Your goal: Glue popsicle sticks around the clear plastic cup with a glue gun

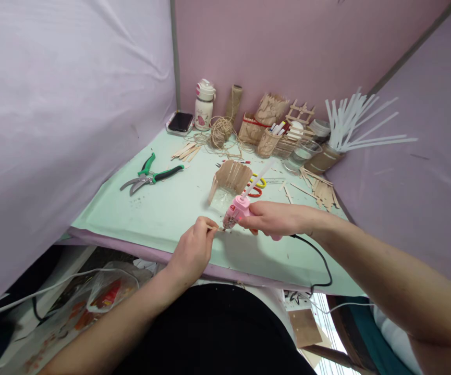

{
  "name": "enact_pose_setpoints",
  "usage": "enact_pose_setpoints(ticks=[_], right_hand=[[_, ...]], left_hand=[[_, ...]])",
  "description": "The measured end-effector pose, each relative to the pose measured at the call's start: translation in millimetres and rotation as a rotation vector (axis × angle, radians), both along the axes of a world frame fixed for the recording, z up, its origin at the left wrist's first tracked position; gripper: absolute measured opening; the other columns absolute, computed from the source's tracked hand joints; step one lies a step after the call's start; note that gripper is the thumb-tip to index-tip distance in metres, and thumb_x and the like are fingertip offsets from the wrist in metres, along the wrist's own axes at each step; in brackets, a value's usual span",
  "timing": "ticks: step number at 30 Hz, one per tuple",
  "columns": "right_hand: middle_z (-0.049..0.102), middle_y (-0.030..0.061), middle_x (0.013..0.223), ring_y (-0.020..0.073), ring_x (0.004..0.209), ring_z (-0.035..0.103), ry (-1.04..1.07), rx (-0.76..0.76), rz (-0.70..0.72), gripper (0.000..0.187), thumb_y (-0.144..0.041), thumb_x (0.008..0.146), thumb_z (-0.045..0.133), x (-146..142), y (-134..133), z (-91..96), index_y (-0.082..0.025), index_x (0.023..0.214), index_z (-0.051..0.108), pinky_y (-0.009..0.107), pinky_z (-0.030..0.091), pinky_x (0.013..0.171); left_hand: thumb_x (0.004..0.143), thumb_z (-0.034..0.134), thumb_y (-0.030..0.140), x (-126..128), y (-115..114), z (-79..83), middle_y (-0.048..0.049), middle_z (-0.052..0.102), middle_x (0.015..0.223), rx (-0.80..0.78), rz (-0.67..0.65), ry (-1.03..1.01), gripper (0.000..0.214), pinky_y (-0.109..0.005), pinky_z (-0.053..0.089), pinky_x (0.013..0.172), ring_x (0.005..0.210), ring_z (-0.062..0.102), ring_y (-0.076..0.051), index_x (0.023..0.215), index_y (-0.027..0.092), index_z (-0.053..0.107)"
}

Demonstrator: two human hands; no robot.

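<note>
My right hand (pixel 262 219) is closed around a pink glue gun (pixel 238 209), with a long glue stick (pixel 258 177) jutting from its back and its nozzle tilted down. Pinched in the fingers of my left hand (pixel 198 244) is a short wooden stick (pixel 211 227), its far end close under the nozzle; whether they touch I cannot tell. Just behind the gun stands a partly walled holder of wooden sticks (pixel 231 177) on a clear base. Red-and-yellow-handled scissors (pixel 255 191) lie behind the gun, partly hidden.
Green-handled pruning shears (pixel 147 177) lie left, near loose sticks (pixel 187 151). Along the back stand a bottle (pixel 204 107), a twine ball (pixel 220 133), a pen cup (pixel 268 143) and a box of glue sticks (pixel 322 159). A black cord (pixel 325 260) trails off the table's front edge.
</note>
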State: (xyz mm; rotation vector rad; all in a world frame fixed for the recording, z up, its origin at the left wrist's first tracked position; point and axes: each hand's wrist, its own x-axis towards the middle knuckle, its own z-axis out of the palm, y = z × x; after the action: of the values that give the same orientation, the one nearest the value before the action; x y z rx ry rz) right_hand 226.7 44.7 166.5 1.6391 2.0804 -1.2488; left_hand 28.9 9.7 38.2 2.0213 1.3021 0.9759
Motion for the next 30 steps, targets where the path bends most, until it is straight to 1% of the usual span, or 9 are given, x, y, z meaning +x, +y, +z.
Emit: enact_pose_setpoints(ticks=[6, 13, 16, 25, 30], right_hand=[[0.057, 0.0020, 0.065, 0.0110, 0.049, 0.049, -0.002, 0.010, 0.021, 0.037, -0.050, 0.089, 0.046, -2.0, 2.4, 0.5, -0.018, 0.080, 0.061, 0.023, 0.041, 0.046], [0.061, 0.0043, 0.080, 0.0100, 0.052, 0.052, -0.009, 0.002, 0.044, 0.032, -0.045, 0.091, 0.042, -4.1, 4.3, -0.1, -0.018, 0.082, 0.057, 0.022, 0.043, 0.045], [0.061, 0.0052, 0.082, 0.0104, 0.053, 0.052, -0.021, -0.002, 0.049, 0.032, -0.042, 0.092, 0.039, -5.9, 3.8, 1.7, -0.017, 0.083, 0.056, 0.022, 0.043, 0.044], [0.062, 0.0054, 0.084, 0.0110, 0.055, 0.053, -0.025, 0.002, 0.101, 0.038, -0.043, 0.094, 0.037, -8.1, 4.2, 5.3, -0.018, 0.108, 0.063, 0.021, 0.042, 0.045], [0.062, 0.0057, 0.084, 0.0114, 0.056, 0.053, -0.024, 0.011, 0.110, 0.040, -0.043, 0.095, 0.036, -7.8, 4.2, 4.5, -0.018, 0.111, 0.063, 0.022, 0.042, 0.045]], left_hand=[[0.095, 0.042, 0.026, 0.3, 0.4, -0.9, -0.0072, 0.069, 0.093, 0.015, -0.003, -0.002, 0.008, -0.034, 0.051, 0.069, 0.082, 0.068, -0.022, 0.096, 0.021, 0.048], [0.094, 0.042, 0.025, 0.6, 0.1, -0.8, -0.0068, 0.069, 0.093, 0.018, -0.009, 0.010, 0.007, -0.034, 0.051, 0.069, 0.082, 0.068, -0.022, 0.096, 0.021, 0.048], [0.094, 0.041, 0.025, 0.9, 0.0, 0.5, -0.0071, 0.069, 0.093, 0.020, -0.011, 0.016, 0.007, -0.035, 0.051, 0.069, 0.082, 0.068, -0.022, 0.096, 0.021, 0.048], [0.094, 0.041, 0.025, 1.6, 0.0, 0.6, -0.0061, 0.069, 0.093, 0.030, -0.012, 0.024, 0.007, -0.034, 0.051, 0.069, 0.080, 0.068, -0.021, 0.095, 0.022, 0.047], [0.094, 0.041, 0.025, 2.0, 0.1, 0.0, -0.0066, 0.070, 0.094, 0.040, -0.014, 0.018, 0.006, -0.034, 0.052, 0.069, 0.081, 0.068, -0.022, 0.096, 0.022, 0.047]])
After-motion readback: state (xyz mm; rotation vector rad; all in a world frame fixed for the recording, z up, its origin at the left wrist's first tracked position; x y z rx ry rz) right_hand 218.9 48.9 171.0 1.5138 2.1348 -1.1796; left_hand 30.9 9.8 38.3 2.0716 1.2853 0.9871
